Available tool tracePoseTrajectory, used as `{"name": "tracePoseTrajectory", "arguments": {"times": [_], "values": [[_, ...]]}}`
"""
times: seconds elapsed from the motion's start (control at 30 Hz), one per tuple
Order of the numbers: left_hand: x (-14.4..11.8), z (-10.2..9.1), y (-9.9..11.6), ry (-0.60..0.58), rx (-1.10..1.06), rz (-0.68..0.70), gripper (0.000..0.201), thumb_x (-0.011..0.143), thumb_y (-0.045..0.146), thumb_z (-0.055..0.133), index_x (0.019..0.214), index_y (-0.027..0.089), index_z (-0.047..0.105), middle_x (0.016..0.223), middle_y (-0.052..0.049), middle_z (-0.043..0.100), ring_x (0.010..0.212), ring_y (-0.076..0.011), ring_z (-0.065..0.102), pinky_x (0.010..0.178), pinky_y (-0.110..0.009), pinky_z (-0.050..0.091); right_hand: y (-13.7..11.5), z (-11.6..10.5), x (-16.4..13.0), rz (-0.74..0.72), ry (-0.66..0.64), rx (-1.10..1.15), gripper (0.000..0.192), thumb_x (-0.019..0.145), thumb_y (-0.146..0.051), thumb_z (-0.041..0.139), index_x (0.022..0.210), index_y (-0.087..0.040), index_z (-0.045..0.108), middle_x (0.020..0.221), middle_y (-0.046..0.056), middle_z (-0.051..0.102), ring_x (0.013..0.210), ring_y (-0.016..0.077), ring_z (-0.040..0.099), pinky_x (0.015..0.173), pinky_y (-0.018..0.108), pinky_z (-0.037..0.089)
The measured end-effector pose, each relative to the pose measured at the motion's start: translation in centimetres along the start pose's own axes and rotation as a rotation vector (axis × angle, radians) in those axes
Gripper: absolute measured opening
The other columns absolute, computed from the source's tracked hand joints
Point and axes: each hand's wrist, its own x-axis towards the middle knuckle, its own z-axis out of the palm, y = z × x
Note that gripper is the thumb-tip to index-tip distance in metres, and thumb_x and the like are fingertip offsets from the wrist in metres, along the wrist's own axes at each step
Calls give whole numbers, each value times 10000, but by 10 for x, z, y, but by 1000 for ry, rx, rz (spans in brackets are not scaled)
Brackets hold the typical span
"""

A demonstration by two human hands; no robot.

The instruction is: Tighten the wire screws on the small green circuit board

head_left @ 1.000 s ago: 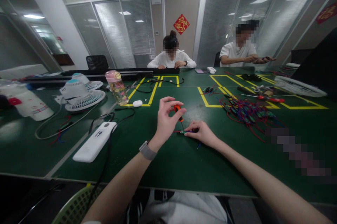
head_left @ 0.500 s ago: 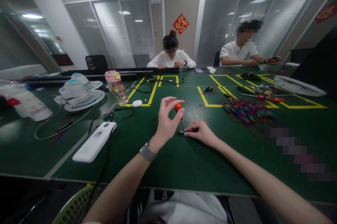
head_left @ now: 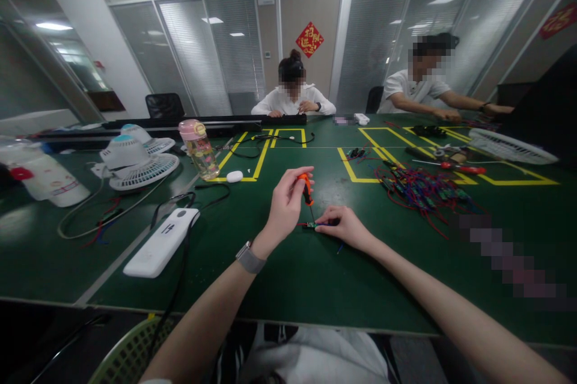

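My left hand [head_left: 288, 196] is closed round the handle of an orange and black screwdriver [head_left: 308, 190]. The screwdriver leans slightly, with its thin shaft pointing down and its tip at a small green circuit board [head_left: 311, 225]. The board lies on the green table, and its right end is pinched by the fingers of my right hand [head_left: 343, 226]. Red wire shows at the board's left side, and blue wire [head_left: 340, 248] comes out below my right hand. The exact spot under the tip is too small to make out.
A tangled heap of wired boards [head_left: 419, 188] lies to the right, near a red screwdriver [head_left: 462, 169]. On the left are a white power bank [head_left: 162, 244], a fan [head_left: 135, 161] and a drink bottle [head_left: 198, 149]. Two people sit across the table.
My left hand has turned round the screwdriver handle, its fingers now straighter and the thumb drawn back. My right hand keeps the board in place. The person at right has reached further right.
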Motion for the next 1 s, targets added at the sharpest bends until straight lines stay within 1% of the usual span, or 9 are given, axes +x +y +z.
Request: {"name": "tracePoseTrajectory", "arguments": {"times": [0.13,0.27,0.5,0.63,0.73,0.8,0.83,0.9,1.0], "values": [[0,1,-4,-62,-138,-27,318,983,266,397,1253,201,552,1233,-110,576,1067,-199,616,895,-356,552,-1,-1,0,-10,-2,-8,154,730,-298,748,831,-185,780,756,51,679,672,164,593,634,284,467],[1,1,-2,-56,-118,-28,313,968,265,440,1247,200,567,1198,-109,599,985,-187,646,829,-335,582,0,0,1,-9,-7,-22,156,730,-288,747,837,-181,781,750,51,673,663,161,591,622,277,457],[0,4,6,50,134,68,196,883,246,603,1062,224,681,954,-41,577,812,-127,600,630,-204,562,1,2,0,-14,14,-7,154,724,-286,753,828,-175,781,742,49,667,659,161,590,623,280,457],[2,6,7,140,338,141,157,814,293,695,962,241,712,833,-10,510,713,-116,543,556,-194,525,0,1,0,-13,9,-7,152,731,-296,749,828,-184,780,754,51,676,673,166,596,636,287,464],[5,4,8,47,381,181,236,930,242,525,1126,237,656,983,-54,590,887,-160,597,756,-285,549,0,0,0,-13,6,-4,167,735,-306,745,835,-177,780,761,59,683,680,171,602,644,292,471],[8,2,9,-58,328,179,323,965,183,421,1233,236,591,1146,-79,609,1055,-191,594,904,-346,514,0,0,0,-17,8,1,176,735,-318,744,838,-180,780,763,59,687,675,170,603,641,292,473],[10,2,9,-104,287,167,343,964,172,412,1260,238,572,1192,-83,607,1087,-199,595,921,-351,509,1,0,0,-20,9,3,178,735,-324,743,836,-182,780,761,57,687,671,168,602,639,290,473],[14,1,7,-157,225,125,346,952,182,440,1266,240,571,1192,-86,621,1044,-199,626,843,-318,545,2,1,0,-21,11,2,179,733,-331,745,830,-184,781,754,54,686,666,166,601,634,286,472],[21,1,5,-130,244,103,281,902,202,544,1162,234,643,1037,-62,659,859,-163,653,685,-257,559,2,1,0,-13,23,-10,170,725,-325,752,817,-185,781,740,47,681,664,164,597,627,280,466]]}}
